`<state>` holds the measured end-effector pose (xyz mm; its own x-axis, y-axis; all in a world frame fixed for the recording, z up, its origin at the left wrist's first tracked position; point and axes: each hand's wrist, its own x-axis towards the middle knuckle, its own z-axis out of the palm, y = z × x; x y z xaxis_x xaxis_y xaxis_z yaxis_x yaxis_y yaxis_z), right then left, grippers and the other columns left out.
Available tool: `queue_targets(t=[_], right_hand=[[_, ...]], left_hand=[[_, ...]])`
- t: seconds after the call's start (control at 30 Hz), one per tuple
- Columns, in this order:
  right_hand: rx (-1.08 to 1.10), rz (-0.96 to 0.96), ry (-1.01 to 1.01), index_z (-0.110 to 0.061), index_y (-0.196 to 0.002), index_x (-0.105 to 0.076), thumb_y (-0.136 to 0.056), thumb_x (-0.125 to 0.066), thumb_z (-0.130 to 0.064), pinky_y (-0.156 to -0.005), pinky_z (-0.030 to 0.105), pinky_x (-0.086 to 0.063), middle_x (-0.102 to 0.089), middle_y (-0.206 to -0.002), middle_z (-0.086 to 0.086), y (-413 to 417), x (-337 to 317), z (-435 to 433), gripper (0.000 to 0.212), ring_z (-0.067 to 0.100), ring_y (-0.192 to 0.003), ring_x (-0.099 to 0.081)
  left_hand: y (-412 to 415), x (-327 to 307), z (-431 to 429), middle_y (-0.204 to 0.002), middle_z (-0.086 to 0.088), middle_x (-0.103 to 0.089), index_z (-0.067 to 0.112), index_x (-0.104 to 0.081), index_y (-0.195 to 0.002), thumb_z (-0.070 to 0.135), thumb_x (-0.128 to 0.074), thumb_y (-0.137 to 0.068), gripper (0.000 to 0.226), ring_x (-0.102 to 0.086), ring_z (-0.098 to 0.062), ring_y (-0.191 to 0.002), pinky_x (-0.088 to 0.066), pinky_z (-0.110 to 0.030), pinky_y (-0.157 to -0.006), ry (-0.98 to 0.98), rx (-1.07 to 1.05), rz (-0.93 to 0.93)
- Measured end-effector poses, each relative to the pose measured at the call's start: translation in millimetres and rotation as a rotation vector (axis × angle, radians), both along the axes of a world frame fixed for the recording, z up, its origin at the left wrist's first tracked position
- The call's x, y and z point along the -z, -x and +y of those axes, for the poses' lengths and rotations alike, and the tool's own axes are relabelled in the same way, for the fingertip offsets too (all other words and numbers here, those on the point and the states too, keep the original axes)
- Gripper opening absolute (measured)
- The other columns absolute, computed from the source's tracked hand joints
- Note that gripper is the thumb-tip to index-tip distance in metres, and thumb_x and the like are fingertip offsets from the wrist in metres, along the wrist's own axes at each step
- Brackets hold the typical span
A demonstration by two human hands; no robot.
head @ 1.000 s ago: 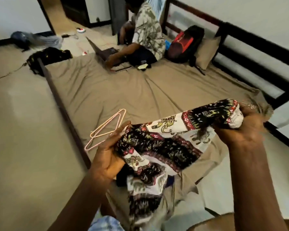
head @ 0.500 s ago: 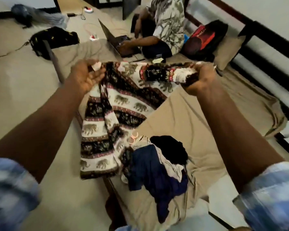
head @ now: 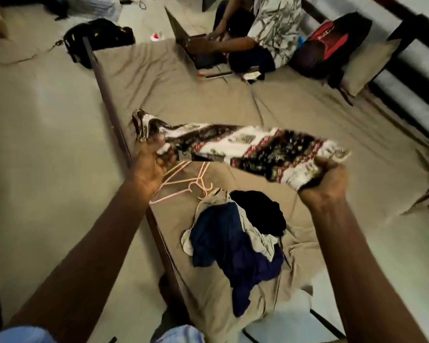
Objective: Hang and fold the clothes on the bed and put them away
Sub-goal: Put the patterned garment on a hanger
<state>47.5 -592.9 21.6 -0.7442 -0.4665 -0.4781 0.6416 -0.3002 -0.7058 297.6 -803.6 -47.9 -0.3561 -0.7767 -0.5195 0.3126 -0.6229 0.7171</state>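
Holding patterned garment (head: 245,148) taut over bed (head: 104,95) left edge, left hand (head: 149,169) and right hand (head: 330,180) fingers (head: 167,157) curled round its ends; hangers (head: 181,184), clothes pile (head: 233,236) beneath; flat sheet (head: 307,112) beyond.

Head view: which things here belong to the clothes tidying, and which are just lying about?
Job: black, white and red patterned garment, gripped by left hand and right hand; thin pink hangers; heap of dark blue, black and grey clothes.
Lying about: red and black backpack; open laptop; black bag on the floor; tan pillow.
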Motion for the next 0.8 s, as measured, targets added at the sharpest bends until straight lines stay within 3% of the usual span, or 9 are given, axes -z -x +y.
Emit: queue_targets(t=[0.13,0.27,0.33,0.4,0.53,0.6,0.63,0.7,0.8], right_hand=[[-0.048,-0.264,-0.279,-0.007,-0.124,-0.067,-0.092,-0.039,-0.004,-0.077,0.048,-0.060,-0.077,-0.108,0.016,-22,109,102,0.042,0.033,-0.095,-0.075],[-0.024,-0.389,-0.547,-0.008,-0.092,-0.063,-0.092,-0.041,0.004,-0.052,0.027,-0.058,-0.071,-0.066,0.005,-36,202,184,0.025,0.018,-0.052,-0.069],[-0.019,-0.430,-0.580,-0.005,-0.108,-0.068,-0.073,-0.053,0.004,-0.074,0.037,-0.061,-0.075,-0.090,0.011,-46,247,226,0.039,0.024,-0.073,-0.073],[0.002,-0.455,-0.598,-0.008,-0.114,-0.069,-0.060,-0.060,0.002,-0.088,0.044,-0.056,-0.073,-0.108,0.013,-52,280,258,0.056,0.030,-0.091,-0.069],[-0.004,-0.401,-0.900,-0.006,-0.085,-0.066,-0.084,-0.053,0.011,-0.066,0.036,-0.050,-0.065,-0.087,0.015,-61,325,309,0.022,0.026,-0.072,-0.060],[-0.052,-0.343,-1.069,-0.004,-0.084,-0.064,-0.085,-0.058,0.008,-0.072,0.039,-0.050,-0.064,-0.093,0.018,-67,348,329,0.013,0.027,-0.071,-0.058],[-0.106,-0.306,-1.144,-0.002,-0.090,-0.064,-0.085,-0.061,0.002,-0.078,0.041,-0.050,-0.063,-0.098,0.019,-71,355,336,0.007,0.028,-0.074,-0.058],[-0.214,-0.191,-1.305,0.003,-0.117,-0.059,-0.086,-0.067,-0.012,-0.087,0.043,-0.048,-0.062,-0.112,0.025,-77,373,339,0.035,0.037,-0.092,-0.063],[-0.283,0.210,-1.397,-0.004,-0.138,-0.051,-0.090,-0.070,-0.009,-0.099,0.047,-0.047,-0.059,-0.134,0.027,-78,379,309,0.051,0.044,-0.121,-0.059]], left_hand=[[-12,106,76,-0.081,0.003,-0.067,0.023,-0.068,-0.105,0.016,-0.060,-0.102,0.011,-0.067,-0.007,-0.062,-0.055,-0.023,-0.061,-0.200,0.075,-0.167],[-27,186,153,-0.070,-0.004,-0.072,0.014,-0.063,-0.095,0.015,-0.059,-0.103,0.010,-0.069,-0.012,-0.057,-0.051,-0.020,-0.046,-0.411,0.183,-0.418],[-35,222,190,-0.057,-0.002,-0.071,0.013,-0.064,-0.090,0.018,-0.061,-0.102,0.014,-0.066,-0.009,-0.046,-0.048,-0.026,-0.051,-0.437,0.286,-0.581],[-44,247,220,-0.064,-0.003,-0.073,0.014,-0.066,-0.094,0.020,-0.067,-0.100,0.008,-0.068,-0.008,-0.046,-0.046,-0.024,-0.047,-0.422,0.299,-0.711],[-54,287,266,-0.081,-0.009,-0.072,0.010,-0.066,-0.098,0.019,-0.071,-0.098,0.010,-0.066,-0.008,-0.044,-0.047,-0.021,-0.043,-0.402,0.327,-0.879],[-58,306,283,-0.075,-0.011,-0.067,0.004,-0.068,-0.101,0.018,-0.074,-0.096,0.016,-0.058,-0.014,-0.041,-0.049,-0.025,-0.046,-0.356,0.398,-0.918],[-60,316,289,-0.074,-0.011,-0.064,0.002,-0.070,-0.104,0.017,-0.075,-0.095,0.019,-0.054,-0.016,-0.044,-0.050,-0.026,-0.047,-0.332,0.443,-0.939],[-63,335,296,-0.076,-0.009,-0.062,0.005,-0.072,-0.110,0.017,-0.075,-0.095,0.020,-0.051,-0.017,-0.052,-0.049,-0.026,-0.047,-0.289,0.517,-0.942],[-67,361,295,-0.089,-0.013,-0.067,0.009,-0.072,-0.117,0.021,-0.076,-0.094,0.026,-0.053,-0.018,-0.060,-0.041,-0.024,-0.051,-0.265,0.550,-0.937]])
